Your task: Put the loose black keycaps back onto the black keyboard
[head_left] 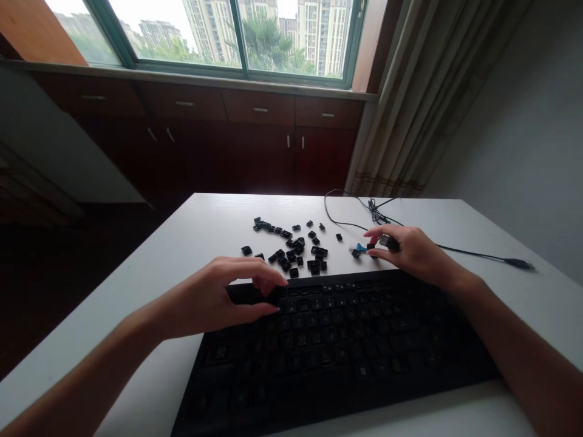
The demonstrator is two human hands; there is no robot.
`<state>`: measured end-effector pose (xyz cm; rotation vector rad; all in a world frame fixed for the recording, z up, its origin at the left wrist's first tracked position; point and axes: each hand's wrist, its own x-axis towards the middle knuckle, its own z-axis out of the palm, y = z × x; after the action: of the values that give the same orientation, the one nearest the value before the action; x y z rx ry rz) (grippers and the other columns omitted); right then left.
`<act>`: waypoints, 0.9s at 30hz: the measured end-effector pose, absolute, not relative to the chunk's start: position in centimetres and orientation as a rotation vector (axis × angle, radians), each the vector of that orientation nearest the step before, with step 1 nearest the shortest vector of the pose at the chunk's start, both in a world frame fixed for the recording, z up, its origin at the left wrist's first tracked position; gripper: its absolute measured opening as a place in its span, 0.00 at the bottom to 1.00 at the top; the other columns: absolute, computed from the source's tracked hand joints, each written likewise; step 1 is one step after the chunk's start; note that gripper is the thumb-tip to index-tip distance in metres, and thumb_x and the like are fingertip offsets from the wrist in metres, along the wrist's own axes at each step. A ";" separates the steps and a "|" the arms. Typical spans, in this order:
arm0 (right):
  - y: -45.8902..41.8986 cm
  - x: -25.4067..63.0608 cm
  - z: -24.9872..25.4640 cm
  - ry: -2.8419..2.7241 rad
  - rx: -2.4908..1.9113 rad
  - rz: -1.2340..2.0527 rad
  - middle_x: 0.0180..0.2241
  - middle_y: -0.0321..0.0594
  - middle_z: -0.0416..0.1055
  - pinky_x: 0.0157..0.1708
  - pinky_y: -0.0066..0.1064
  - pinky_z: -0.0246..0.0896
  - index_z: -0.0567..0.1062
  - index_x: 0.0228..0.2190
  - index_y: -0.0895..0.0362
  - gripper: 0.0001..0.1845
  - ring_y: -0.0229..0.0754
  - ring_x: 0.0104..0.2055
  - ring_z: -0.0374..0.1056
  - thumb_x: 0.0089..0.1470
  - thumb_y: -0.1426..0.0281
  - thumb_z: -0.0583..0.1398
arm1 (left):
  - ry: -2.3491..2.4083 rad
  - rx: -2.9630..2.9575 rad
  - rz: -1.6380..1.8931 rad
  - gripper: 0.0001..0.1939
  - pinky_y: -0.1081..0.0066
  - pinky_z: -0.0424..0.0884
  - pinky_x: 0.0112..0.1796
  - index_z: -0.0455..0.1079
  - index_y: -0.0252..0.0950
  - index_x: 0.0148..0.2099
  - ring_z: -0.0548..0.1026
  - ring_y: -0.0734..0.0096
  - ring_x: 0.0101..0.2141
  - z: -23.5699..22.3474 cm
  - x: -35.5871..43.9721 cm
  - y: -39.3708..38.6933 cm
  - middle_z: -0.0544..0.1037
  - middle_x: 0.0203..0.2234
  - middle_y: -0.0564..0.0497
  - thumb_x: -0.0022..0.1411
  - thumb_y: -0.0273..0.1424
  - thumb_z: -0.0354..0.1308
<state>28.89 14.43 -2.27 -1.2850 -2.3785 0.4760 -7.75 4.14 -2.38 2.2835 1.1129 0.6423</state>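
A black keyboard point(337, 346) lies at a slant on the white table, with gaps among its keys. My left hand point(237, 294) rests over its upper left part. Thumb and forefinger are apart there, their tips touching the keys, and the other fingers curl underneath. Above the keyboard's far right edge, my right hand point(405, 252) is closed around a small brush with a blue head point(361, 247) and pale bristles; the fingers partly hide its dark handle. One loose black keycap point(356, 254) lies just under the bristles. Several more keycaps point(291, 256) are scattered beyond the keyboard.
A black cable point(378, 212) is bunched at the back right of the white table point(218, 218), and its plug end point(519, 263) lies toward the right edge. Dark red cabinets point(255, 145) stand beyond the table under a window. A curtain point(401, 115) hangs at the right.
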 end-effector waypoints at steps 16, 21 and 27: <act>13.4 26.2 -1.8 -2.540 -1.078 0.519 0.45 0.36 0.78 0.43 0.37 0.69 0.76 0.45 0.48 0.10 0.45 0.42 0.74 0.62 0.65 0.60 | 1.043 1.880 0.875 0.17 0.74 0.79 0.41 0.72 0.44 0.55 0.76 0.76 0.36 -3.0 -6.0 3.9 0.75 0.40 0.52 0.64 0.30 0.62; 14.4 24.9 -2.0 -2.607 -1.094 0.517 0.44 0.36 0.77 0.43 0.37 0.69 0.78 0.39 0.49 0.06 0.45 0.42 0.74 0.59 0.65 0.63 | 1.019 1.836 0.871 0.17 0.73 0.78 0.45 0.72 0.44 0.56 0.75 0.75 0.40 -2.4 -5.6 3.7 0.74 0.44 0.51 0.66 0.30 0.60; 14.7 23.9 -2.7 -2.579 -1.119 0.476 0.43 0.37 0.77 0.41 0.37 0.68 0.78 0.40 0.50 0.08 0.46 0.40 0.73 0.59 0.61 0.63 | 1.018 1.827 0.865 0.17 0.72 0.77 0.45 0.72 0.44 0.56 0.75 0.75 0.40 -2.6 -5.7 3.7 0.74 0.44 0.51 0.65 0.30 0.61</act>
<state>23.91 14.73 -2.67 -1.1188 -2.5791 0.4756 -5.68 3.69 -2.62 1.8274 1.0181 0.8652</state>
